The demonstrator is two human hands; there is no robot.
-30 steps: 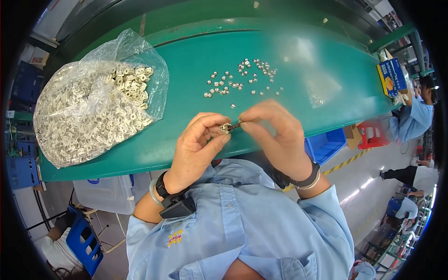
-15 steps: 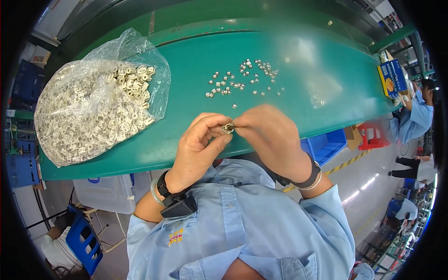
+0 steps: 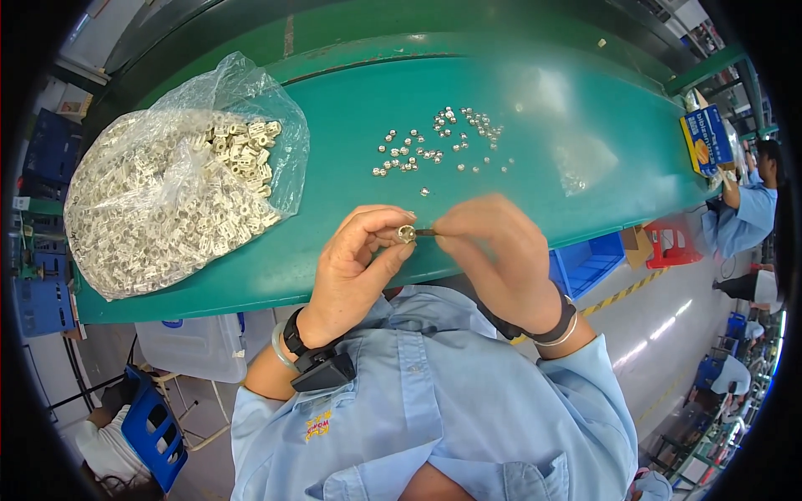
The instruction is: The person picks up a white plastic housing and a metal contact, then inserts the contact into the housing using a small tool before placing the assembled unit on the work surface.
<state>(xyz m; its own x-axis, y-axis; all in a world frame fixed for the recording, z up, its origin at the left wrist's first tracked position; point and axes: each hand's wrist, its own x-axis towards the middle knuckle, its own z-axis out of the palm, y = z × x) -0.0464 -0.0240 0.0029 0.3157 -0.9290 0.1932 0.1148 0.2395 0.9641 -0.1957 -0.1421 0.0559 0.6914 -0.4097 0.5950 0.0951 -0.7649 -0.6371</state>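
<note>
My left hand (image 3: 351, 260) pinches a small cream-coloured part (image 3: 406, 235) with a round opening between thumb and fingers, above the table's near edge. To its right, my right hand (image 3: 503, 259) is closed on a thin dark rod (image 3: 425, 232), its fingers slightly blurred. The rod's left end meets the part or lies just in front of it; I cannot tell which. Beyond my hands, several small shiny metal pieces (image 3: 430, 155) lie scattered on the green table (image 3: 334, 108). A single metal piece (image 3: 424, 192) lies closest to my fingers.
A large clear plastic bag (image 3: 171, 204) full of cream-coloured parts rests on the table's left. Below the right edge are a blue bin (image 3: 589, 265) and a red stool (image 3: 672, 242). A blue and yellow box (image 3: 706, 138) stands far right, near a co-worker (image 3: 748, 209).
My right hand has drawn a little to the right, so more of the dark rod shows. The part has turned slightly in my left fingers. The whole view has shifted a little.
</note>
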